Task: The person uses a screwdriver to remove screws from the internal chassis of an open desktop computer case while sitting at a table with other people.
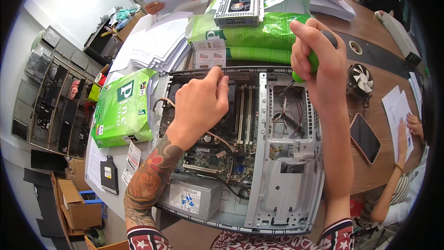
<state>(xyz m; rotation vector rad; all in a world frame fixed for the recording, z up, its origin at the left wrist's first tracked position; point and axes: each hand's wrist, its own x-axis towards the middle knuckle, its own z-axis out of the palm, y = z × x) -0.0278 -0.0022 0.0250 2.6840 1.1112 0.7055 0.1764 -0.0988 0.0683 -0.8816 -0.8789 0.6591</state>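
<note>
The left hand (200, 104) curls over the computer case (277, 199), fingertips hidden; the raised right hand (323, 62) clamps fingers around a screwdriver (314, 62).

Wooden table (370, 176): brown, dark-striped
Wall (74, 2): white, brightly lit, left of table
Storage rack (51, 149): also left of table

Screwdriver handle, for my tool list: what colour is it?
The screwdriver handle is green with a dark grey end, best seen in head view.
</note>
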